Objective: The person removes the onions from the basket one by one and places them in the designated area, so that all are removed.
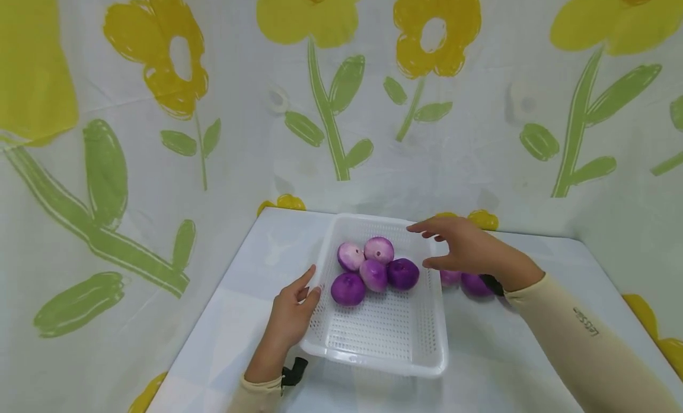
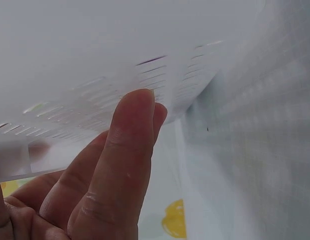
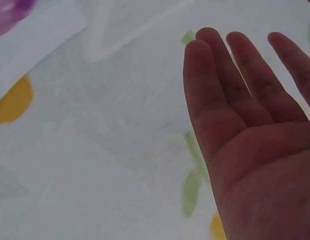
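A white perforated plastic basket (image 1: 373,359) contains several peeled purple onions (image 1: 348,289), grouped toward its far half. My left hand (image 1: 290,312) holds the basket's left side, with the thumb at the rim. The left wrist view shows that hand's fingers (image 2: 132,150) against the slotted outer wall of the basket. Over the right rim hovers my right hand (image 1: 469,247), thumb and fingers spread apart and nothing between them. Its palm and extended fingers (image 3: 200,75) show in the right wrist view. More purple onions (image 1: 475,285) lie on the table right of the basket, partly hidden beneath my right hand.
The pale table (image 1: 240,294) bears the basket. A white curtain (image 1: 235,152) printed with yellow flowers and green leaves surrounds the table at the back and sides. Black straps (image 1: 294,371) sit at both wrists.
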### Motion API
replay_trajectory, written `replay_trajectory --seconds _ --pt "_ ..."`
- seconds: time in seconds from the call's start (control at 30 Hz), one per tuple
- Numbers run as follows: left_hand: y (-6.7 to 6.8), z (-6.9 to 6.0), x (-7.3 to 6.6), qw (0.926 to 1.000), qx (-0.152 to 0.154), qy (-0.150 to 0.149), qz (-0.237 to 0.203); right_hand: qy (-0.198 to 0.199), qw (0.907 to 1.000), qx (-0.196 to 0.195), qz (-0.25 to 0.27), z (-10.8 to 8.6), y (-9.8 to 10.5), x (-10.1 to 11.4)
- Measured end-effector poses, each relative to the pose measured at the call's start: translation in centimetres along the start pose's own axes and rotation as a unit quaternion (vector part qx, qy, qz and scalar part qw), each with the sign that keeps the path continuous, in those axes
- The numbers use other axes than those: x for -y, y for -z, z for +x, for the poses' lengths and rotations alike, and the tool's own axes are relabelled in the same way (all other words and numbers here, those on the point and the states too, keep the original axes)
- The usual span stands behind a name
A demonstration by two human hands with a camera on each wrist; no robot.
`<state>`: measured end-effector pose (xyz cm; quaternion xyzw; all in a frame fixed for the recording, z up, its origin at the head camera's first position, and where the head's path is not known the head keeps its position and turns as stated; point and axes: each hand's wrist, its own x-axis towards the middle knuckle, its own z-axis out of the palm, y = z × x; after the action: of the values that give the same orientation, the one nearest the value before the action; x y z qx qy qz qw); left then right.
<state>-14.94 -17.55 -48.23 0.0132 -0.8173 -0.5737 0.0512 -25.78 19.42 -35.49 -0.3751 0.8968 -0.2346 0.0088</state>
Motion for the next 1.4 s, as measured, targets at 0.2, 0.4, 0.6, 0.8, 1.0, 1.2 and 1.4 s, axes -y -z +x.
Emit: replay_trajectory --seconds 0.2,0.4,0.6,0.8,1.0,1.2,1.4 --pt "-0.2 0.1 0.0 1.0000 0.000 -0.003 -0.006 0.041 0.9964 0.074 -0.004 3.4 -1.2 3.1" --pt "-0.6 0.3 0.2 0.9999 0.002 -0.011 -0.010 0.090 0.9843 0.151 -0.017 6.7 -2.8 5.6" --pt "-1.0 0.3 0.3 0.9997 0.006 -0.014 -0.016 0.081 0.9772 0.196 -0.017 9.1 -4.6 6.9" --pt "-1.0 0.4 0.2 0.9995 0.010 -0.023 -0.017 0.077 0.9725 0.216 -0.041 10.7 -7.1 7.0" --pt "-0.7 0.2 0.3 0.9996 0.005 -0.027 0.000 0.102 0.9626 0.237 -0.085 11.5 -9.9 7.6" --pt "-0.5 0.1 0.3 0.9996 0.000 -0.027 0.002 0.084 0.9627 0.225 -0.125 11.9 -11.2 7.9" --pt "-0.2 0.1 0.3 0.9995 -0.004 -0.031 0.003 0.112 0.9571 0.224 -0.145 12.2 -12.1 7.8"
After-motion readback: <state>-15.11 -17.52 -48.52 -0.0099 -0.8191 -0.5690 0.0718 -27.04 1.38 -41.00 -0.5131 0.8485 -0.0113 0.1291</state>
